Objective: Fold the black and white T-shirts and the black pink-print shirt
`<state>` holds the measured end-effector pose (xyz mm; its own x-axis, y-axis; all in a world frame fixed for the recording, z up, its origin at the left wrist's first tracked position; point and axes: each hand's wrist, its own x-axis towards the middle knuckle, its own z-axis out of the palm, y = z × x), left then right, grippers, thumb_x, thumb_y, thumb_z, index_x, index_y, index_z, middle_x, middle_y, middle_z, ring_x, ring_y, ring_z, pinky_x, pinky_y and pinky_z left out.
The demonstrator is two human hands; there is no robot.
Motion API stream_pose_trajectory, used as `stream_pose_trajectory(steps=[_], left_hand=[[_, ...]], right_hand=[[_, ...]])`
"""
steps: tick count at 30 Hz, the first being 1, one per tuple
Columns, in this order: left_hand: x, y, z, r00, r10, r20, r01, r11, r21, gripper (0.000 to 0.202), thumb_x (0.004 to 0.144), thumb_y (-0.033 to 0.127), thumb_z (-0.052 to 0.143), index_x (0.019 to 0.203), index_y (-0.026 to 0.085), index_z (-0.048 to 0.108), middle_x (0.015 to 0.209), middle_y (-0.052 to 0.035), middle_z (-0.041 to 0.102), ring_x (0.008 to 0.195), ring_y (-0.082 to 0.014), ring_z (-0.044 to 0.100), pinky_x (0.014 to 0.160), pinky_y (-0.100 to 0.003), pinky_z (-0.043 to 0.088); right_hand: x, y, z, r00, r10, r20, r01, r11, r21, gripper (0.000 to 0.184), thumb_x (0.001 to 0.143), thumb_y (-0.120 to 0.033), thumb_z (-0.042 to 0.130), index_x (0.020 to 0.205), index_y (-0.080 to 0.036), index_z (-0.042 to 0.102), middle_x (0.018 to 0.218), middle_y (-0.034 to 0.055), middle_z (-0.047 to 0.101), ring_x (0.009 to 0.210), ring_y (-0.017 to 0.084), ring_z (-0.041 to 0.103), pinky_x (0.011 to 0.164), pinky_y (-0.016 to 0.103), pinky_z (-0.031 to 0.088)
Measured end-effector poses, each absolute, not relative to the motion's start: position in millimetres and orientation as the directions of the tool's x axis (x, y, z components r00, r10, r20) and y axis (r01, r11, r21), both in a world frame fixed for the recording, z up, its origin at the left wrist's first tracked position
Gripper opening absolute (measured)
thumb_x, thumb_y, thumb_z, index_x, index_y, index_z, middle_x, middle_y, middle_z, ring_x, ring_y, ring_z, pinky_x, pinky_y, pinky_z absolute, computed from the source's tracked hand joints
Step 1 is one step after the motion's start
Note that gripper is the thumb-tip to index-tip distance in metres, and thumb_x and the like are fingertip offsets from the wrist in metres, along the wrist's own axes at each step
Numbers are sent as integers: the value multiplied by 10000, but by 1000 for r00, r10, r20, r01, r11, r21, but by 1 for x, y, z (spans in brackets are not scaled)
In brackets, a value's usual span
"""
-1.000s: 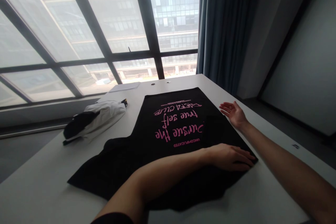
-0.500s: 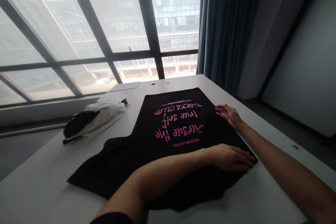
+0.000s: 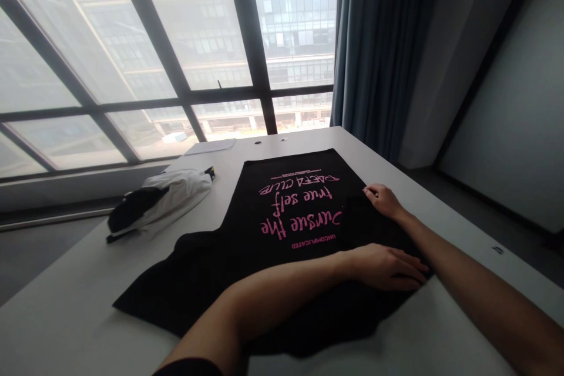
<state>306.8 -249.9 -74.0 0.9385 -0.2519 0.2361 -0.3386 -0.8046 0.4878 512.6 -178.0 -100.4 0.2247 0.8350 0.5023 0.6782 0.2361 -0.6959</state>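
Observation:
A black T-shirt (image 3: 255, 249) lies spread on the white table, its pink lettering upside down from where I look. Its hem points toward the window and one sleeve sticks out to the left. My left hand (image 3: 391, 267) reaches across the shirt and rests flat on its right part near the corner, fingers stretched out. Farther up, my right hand (image 3: 382, 200) is closed at the shirt's right edge, with fingertips pinching the fabric there. A darker patch of cloth shows between the right hand and the lettering.
A white and black bundle of cloth (image 3: 170, 194) sits left of the shirt on the table (image 3: 467, 311). Papers (image 3: 211, 147) lie at the far end near two small round fittings. A small dark item (image 3: 497, 250) is at the right edge. Windows and a blue curtain (image 3: 374, 59) stand beyond.
My right hand has closed its spread fingers onto the shirt's right edge. The left hand stays flat in nearly the same place.

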Motion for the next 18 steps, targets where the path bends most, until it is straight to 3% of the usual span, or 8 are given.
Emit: stream_pose_trajectory(steps=[4,11,18], left_hand=[[307,-250,-74,935,-256,245,-347,-806,481,294,999,275,547,1239,164,675,1449,-55,559,1400,-156,452,1186,-235,311],[306,-251,-74,919,-270,286,-377,-814,442,317,998,258,531,1239,118,682,1423,-78,580,1387,-158,470,1180,-194,300],[305,-250,-74,928,-259,268,-354,-838,416,287,1005,271,533,1241,193,676,1438,-24,570,1378,-142,479,1172,-230,348]], right_hand=[[515,-179,-101,174,855,489,805,162,-570,254,911,-399,538,866,-248,737,969,84,740,941,276,645,921,416,461],[514,-178,-98,269,894,359,927,-139,-348,365,974,-381,423,881,-197,724,1015,110,734,998,264,632,845,354,408],[512,-179,-96,280,897,343,931,-166,-325,363,985,-386,417,863,-205,707,997,91,734,974,249,628,799,330,374]])
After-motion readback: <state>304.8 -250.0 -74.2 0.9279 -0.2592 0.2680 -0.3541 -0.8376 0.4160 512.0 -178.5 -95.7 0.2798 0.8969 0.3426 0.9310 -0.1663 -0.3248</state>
